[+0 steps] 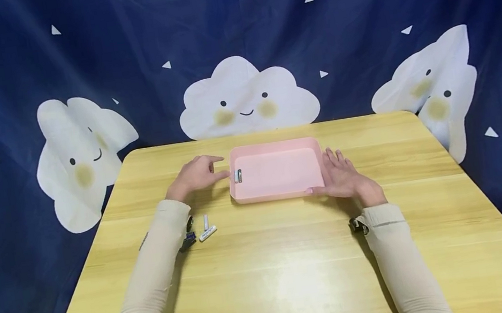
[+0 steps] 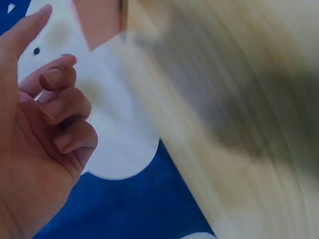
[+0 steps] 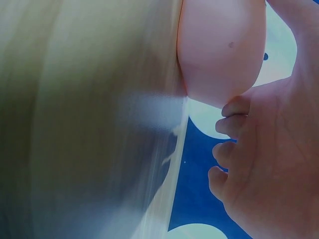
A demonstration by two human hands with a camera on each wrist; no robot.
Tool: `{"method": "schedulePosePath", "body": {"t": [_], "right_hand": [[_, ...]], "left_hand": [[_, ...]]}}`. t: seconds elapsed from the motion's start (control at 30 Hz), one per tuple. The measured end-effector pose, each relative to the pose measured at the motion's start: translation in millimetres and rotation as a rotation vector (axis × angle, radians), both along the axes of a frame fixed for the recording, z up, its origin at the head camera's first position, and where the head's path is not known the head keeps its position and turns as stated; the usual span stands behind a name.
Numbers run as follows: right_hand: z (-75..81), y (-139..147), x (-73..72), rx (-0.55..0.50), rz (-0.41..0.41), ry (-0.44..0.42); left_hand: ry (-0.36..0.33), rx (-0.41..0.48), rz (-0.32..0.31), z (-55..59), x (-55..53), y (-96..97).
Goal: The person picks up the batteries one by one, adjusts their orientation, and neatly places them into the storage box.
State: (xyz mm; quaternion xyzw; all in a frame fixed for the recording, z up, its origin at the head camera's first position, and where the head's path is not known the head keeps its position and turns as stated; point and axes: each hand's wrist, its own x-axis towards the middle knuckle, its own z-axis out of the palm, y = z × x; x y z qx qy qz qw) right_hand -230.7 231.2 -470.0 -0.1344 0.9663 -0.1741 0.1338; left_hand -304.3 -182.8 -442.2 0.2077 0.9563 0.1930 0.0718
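A shallow pink tray [image 1: 278, 173] lies on the table between the two hands. Inside it, against the left wall, are what look like small batteries [image 1: 238, 176], one dark and one pale. My left hand [image 1: 197, 174] is just left of the tray, thumb and index finger extended and the other fingers loosely curled, as the left wrist view shows; it holds nothing. At the tray's right side my right hand [image 1: 343, 175] is spread, its thumb at the front right corner. In the right wrist view its fingers [image 3: 234, 124] are beside the tray wall [image 3: 222, 50].
Two white batteries [image 1: 207, 233] lie on the wooden table [image 1: 265, 251], right of the left forearm. Dark items [image 1: 188, 241] are partly hidden by that sleeve. A blue curtain [image 1: 137, 43] with white clouds hangs behind the table's far edge.
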Motion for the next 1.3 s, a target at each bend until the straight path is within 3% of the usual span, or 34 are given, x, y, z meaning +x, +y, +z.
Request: {"method": "schedulePosePath", "body": {"t": [0.17, 0.47, 0.7, 1.03, 1.3], "right_hand": [[1.2, -1, -0.4, 0.001, -0.002, -0.010], [2.2, -1, -0.7, 0.008, -0.004, -0.009], [1.3, -1, -1.7, 0.008, -0.011, -0.010], [-0.3, -1, -1.9, 0.009, -0.006, -0.010], [0.4, -1, -1.7, 0.011, -0.006, -0.013]], "left_hand": [[0.012, -0.004, 0.061, 11.0, 11.3, -20.9], [-0.001, -0.033, 0.107, 19.6, 36.0, -50.9], [-0.027, -0.041, 0.073, 16.4, 53.3, -65.4], [-0.047, -0.013, -0.009, 6.5, 74.0, -71.2], [-0.139, 0.017, -0.107, -1.3, 93.1, -68.0]]}}
